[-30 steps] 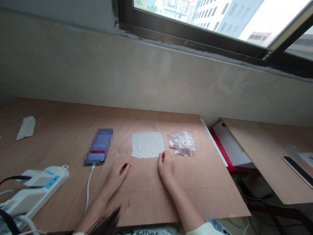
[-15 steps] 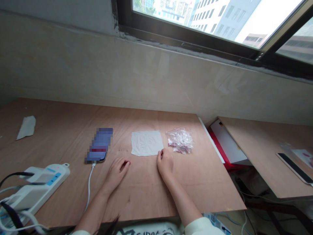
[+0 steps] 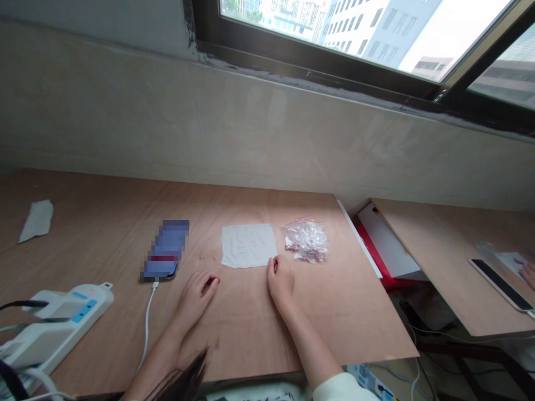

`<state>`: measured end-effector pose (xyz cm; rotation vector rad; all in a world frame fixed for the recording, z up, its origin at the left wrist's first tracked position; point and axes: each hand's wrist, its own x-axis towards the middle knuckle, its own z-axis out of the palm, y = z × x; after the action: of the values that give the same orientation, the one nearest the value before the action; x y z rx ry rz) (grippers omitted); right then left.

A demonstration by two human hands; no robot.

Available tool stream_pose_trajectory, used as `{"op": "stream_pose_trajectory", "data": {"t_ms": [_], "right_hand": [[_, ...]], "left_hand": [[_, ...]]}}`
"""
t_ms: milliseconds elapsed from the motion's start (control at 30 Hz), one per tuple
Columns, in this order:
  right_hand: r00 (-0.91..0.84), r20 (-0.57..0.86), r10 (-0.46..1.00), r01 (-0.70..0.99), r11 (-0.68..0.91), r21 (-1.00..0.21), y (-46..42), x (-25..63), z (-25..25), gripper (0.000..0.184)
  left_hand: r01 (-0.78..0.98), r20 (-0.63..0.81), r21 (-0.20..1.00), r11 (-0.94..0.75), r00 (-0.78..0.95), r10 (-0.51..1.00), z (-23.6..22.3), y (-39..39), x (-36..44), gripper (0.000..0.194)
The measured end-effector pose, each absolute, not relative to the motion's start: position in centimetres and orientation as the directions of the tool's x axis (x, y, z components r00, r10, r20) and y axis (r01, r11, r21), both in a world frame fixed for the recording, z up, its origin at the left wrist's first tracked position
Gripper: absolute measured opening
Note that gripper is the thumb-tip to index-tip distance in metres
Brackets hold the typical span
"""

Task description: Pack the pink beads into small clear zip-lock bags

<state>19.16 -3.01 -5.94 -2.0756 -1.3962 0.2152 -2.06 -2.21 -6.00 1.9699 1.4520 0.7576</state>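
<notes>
My left hand (image 3: 198, 295) rests on the wooden tabletop, loosely closed, with a dark hollow between thumb and curled fingers and nothing showing in it. My right hand (image 3: 281, 280) is closed in a fist at the lower right corner of a flat white tissue (image 3: 247, 245). Its knuckles meet or slightly overlap that corner; I cannot tell whether they press on it. Just beyond the right hand lies a clear plastic bag (image 3: 307, 240) with small dark red bits inside. Up and to the left of my left hand is a phone (image 3: 166, 248) with a blurred screen, plugged into a white cable (image 3: 147, 326).
A white power strip (image 3: 90, 306) with plugs and cords occupies the near left. Another piece of white paper (image 3: 37, 221) lies at the far left. Across a gap on the right, a second table (image 3: 451, 239) bears a phone (image 3: 499, 285) and another person's hand (image 3: 529, 273).
The view has shifted slightly, moving the scene a little leftward. My hands keep their places on the table. Another person's hand has come into view at the right edge.
</notes>
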Motion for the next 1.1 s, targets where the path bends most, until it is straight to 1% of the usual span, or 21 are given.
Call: {"op": "stream_pose_trajectory", "data": {"t_ms": [200,467,867,1100], "right_hand": [[0.429,0.197,0.881,0.775,-0.248,-0.581,-2.99,19.2,-6.03,0.026],[0.413,0.197,0.889,0.794,-0.245,-0.557,-3.02,19.25,-6.08,0.025],[0.421,0.181,0.889,0.776,-0.25,-0.579,-3.08,19.28,-6.03,0.026],[0.42,0.181,0.889,0.767,-0.241,-0.595,-3.08,19.43,-6.02,0.026]], "left_hand": [[0.642,0.113,0.723,-0.256,0.256,0.96,-6.1,-2.17,-2.12,0.019],[0.644,0.096,0.725,-0.245,0.258,0.962,-6.2,-2.23,-2.23,0.019],[0.646,0.122,0.717,-0.263,0.254,0.959,-6.38,-2.06,-2.12,0.017],[0.65,0.112,0.714,-0.259,0.259,0.959,-6.26,-2.15,-2.09,0.019]]}}
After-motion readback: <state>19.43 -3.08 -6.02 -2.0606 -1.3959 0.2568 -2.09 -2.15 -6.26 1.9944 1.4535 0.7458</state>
